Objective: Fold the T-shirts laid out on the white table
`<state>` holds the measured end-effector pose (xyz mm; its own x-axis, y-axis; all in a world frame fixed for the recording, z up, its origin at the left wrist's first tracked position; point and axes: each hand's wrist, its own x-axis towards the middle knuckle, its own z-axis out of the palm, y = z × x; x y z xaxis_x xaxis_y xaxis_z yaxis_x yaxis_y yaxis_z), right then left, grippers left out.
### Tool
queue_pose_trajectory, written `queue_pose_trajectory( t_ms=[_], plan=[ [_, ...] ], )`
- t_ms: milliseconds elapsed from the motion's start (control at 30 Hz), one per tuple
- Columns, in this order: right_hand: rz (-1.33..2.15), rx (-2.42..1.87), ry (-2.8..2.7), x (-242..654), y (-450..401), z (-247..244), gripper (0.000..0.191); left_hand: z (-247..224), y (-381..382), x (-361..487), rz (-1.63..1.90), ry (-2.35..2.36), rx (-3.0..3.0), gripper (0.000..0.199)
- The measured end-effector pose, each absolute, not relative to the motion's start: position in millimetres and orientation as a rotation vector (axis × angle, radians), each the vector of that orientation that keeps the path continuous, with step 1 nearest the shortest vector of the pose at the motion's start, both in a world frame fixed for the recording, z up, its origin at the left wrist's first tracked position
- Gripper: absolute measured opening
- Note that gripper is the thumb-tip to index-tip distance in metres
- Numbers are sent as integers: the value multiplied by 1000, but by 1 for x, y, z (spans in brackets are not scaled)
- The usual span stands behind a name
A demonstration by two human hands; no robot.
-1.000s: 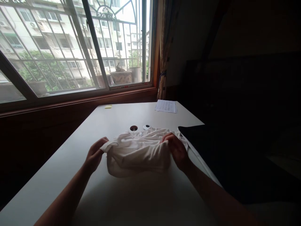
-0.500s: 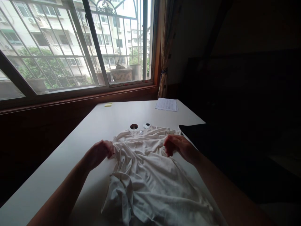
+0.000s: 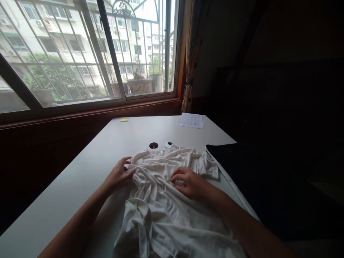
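Note:
A wrinkled white shirt (image 3: 172,211) lies spread on the white table (image 3: 88,157), its collar toward the far end and one sleeve reaching to the right. At the shirt's left shoulder area is my left hand (image 3: 120,174), fingers apart, fingertips at the cloth's edge. My right hand (image 3: 188,182) rests over the middle of the shirt with its fingers spread and slightly curled, nothing gripped between them.
Two round table holes, the left one (image 3: 153,146) and the right one (image 3: 169,144), sit just beyond the collar. Farther back are papers (image 3: 191,120) and a yellow note (image 3: 124,119). Something dark (image 3: 225,154) borders the table's right edge. A barred window stands behind.
My right hand has moved left and down to the shirt's middle and its fingers have spread. The sleeve on the right now lies extended. My left hand has opened at the left edge.

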<state>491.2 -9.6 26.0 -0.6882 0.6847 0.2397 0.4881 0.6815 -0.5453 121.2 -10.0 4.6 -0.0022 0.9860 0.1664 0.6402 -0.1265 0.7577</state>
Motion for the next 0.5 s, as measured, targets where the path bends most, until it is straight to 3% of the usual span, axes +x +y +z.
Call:
queue_pose_trajectory(
  t_ms=[133,500],
  plan=[
    [802,-770,-2486,485,-15,31,21,14,-14,121,884,1594,1762,66],
    [958,-728,-2434,484,-17,35,19,27,-6,77,825,1883,1825,41]
  ],
)
